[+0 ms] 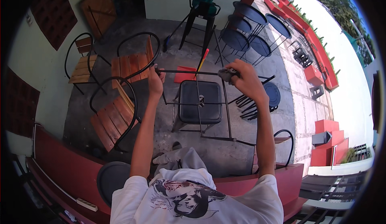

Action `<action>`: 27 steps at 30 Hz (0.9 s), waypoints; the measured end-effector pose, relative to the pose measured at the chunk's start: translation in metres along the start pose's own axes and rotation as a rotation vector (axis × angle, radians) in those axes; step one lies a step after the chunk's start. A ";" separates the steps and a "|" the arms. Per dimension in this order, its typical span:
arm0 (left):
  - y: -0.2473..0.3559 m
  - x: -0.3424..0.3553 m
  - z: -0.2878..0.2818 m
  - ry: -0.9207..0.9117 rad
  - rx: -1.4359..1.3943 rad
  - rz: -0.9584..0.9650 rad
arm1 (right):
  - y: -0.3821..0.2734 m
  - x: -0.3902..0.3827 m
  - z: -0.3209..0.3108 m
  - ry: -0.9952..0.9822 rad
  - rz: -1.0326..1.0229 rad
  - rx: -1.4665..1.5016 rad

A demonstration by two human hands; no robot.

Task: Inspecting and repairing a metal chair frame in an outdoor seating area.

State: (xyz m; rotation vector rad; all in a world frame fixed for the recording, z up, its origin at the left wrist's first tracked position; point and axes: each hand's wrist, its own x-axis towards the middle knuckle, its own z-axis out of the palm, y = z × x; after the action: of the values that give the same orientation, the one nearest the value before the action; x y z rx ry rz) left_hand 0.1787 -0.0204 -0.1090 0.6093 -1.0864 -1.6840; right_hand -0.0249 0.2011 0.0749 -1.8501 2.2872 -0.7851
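On the far left, by the pale wall, a wooden chair point(83, 68) with a round black frame stands on the grey floor. Next to it are two more chairs like it, one farther off point(128, 65) and one nearer point(112, 119). Then comes the left hand point(156, 82), with its fingers closed around the left end of a bar. The bar is part of a thin black metal frame point(209, 73), which is in the middle, between the two arms. Behind the bar, a red dustpan point(181, 75) lies on the floor. A black stool point(189, 93) shows through the frame, and I cannot tell if the two touch. To the right, the right hand point(245, 77) is bent over a grey cloth point(227, 75), gripping it against the same bar. Past that hand are tall tables with round dark tops point(235, 41) and, nearer, a round blue stool top point(272, 94) with many black legs under it. On the far right are red steps point(329, 137) in the sun.
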 end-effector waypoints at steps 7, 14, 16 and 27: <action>0.009 -0.002 0.004 -0.044 0.042 0.011 | 0.012 0.002 -0.008 0.021 0.010 -0.036; 0.011 -0.003 0.008 -0.032 0.052 0.000 | 0.017 -0.010 -0.004 -0.025 -0.032 -0.110; 0.005 -0.001 0.002 -0.033 0.068 -0.001 | 0.005 -0.011 -0.006 0.065 -0.058 0.069; 0.003 0.003 -0.003 -0.045 0.162 0.027 | -0.025 -0.085 -0.020 -0.390 -0.066 0.052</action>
State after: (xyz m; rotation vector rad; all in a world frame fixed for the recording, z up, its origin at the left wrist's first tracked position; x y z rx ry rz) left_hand 0.1811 -0.0247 -0.1074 0.6593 -1.2670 -1.6037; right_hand 0.0114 0.2836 0.0835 -1.8675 1.9553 -0.4355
